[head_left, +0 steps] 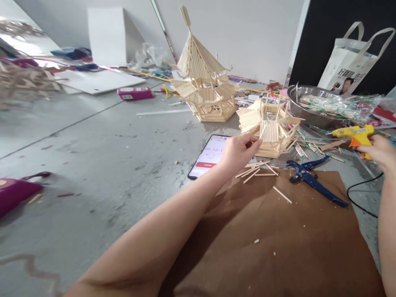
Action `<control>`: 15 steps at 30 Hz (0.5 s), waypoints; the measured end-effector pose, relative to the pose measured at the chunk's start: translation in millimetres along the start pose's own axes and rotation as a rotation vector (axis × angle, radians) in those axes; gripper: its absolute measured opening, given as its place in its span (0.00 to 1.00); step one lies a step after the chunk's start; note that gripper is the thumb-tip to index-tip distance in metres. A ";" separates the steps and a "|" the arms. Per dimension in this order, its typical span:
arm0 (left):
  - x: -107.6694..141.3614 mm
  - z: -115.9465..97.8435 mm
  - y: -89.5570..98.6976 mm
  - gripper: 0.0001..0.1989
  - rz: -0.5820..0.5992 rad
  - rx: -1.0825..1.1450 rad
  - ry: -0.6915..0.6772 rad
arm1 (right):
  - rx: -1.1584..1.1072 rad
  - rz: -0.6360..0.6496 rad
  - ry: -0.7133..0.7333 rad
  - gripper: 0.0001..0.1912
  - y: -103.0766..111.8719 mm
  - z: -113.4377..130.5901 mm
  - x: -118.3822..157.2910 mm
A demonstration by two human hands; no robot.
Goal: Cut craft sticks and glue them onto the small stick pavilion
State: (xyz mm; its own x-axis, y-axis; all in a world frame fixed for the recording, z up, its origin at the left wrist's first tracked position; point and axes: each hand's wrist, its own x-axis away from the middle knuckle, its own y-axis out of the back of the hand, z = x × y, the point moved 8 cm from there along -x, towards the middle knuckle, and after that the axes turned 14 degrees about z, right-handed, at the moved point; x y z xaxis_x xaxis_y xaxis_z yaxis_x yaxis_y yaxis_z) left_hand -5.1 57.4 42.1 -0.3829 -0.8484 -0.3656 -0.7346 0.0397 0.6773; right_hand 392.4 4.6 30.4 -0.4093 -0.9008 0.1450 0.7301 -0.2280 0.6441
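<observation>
While the left hand [238, 152] pinches a thin stick [262, 131] between thumb and fingers at the low stick model [248, 119], the right hand [381, 150] wraps the handle of a yellow glue gun [355, 132], whose label is too small to read. Beside the left hand, a phone [204, 156] partly hidden by it shows "00:12:1" before the digits are cut off, above a red button. Large Chinese characters, "好咖啡" among them, mark the white bag [348, 62]; its contents are hidden. Near it, a metal bowl [305, 116] holds sticks, green-marked wrappers and clear plastic. Behind the low model and to its left stands a tall roofed stick model [202, 62]. Blue cutters [314, 181] and short sticks [258, 170] lie at the far edge of a brown sheet [278, 239].
</observation>
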 end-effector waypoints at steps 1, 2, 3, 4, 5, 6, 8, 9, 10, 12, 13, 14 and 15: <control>0.8 -2.1 -0.7 0.10 -0.001 -0.010 -0.017 | -0.027 0.001 0.036 0.11 1.3 9.7 5.3; 1.6 -4.6 -1.6 0.10 0.003 -0.021 -0.037 | -0.073 0.021 0.089 0.10 0.1 20.4 10.8; 2.5 -7.3 -2.8 0.10 0.009 -0.033 -0.059 | -0.174 0.080 0.169 0.08 -5.0 32.3 16.2; 3.4 -9.9 -4.1 0.10 0.017 -0.046 -0.080 | -0.251 0.132 0.243 0.06 -10.6 43.9 22.3; 4.4 -12.2 -5.6 0.10 0.025 -0.060 -0.098 | -0.285 0.138 0.289 0.05 -13.9 52.9 28.4; 5.2 -14.0 -6.9 0.11 0.031 -0.074 -0.112 | -0.295 0.105 0.322 0.07 -15.2 60.0 34.4; 6.6 -16.1 -8.9 0.11 0.034 -0.102 -0.128 | -0.280 0.075 0.362 0.10 -21.8 70.9 44.3; 7.2 -16.7 -9.6 0.11 0.032 -0.115 -0.134 | -0.272 0.068 0.381 0.11 -25.3 75.4 48.6; 7.7 -17.4 -10.3 0.10 0.031 -0.126 -0.139 | -0.281 0.081 0.407 0.11 -29.3 79.9 52.7; 8.6 -19.0 -11.3 0.11 0.028 -0.143 -0.147 | -0.301 0.130 0.480 0.08 -36.9 89.9 61.3; 9.0 -20.1 -11.8 0.11 0.030 -0.150 -0.150 | -0.297 0.164 0.513 0.07 -41.2 95.2 65.8; 9.5 -21.3 -12.4 0.11 0.035 -0.156 -0.154 | -0.275 0.201 0.540 0.07 -45.9 100.5 70.6; 10.0 -22.6 -13.0 0.12 0.041 -0.161 -0.157 | -0.243 0.242 0.557 0.07 -51.6 105.4 75.3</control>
State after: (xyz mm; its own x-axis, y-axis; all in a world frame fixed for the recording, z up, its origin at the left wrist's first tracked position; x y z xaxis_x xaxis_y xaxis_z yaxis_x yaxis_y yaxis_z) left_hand 13.3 36.4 44.1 -0.5022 -0.7546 -0.4223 -0.6226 -0.0233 0.7822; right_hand 266.2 -12.5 87.2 0.0794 -0.9788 -0.1886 0.8958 -0.0129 0.4442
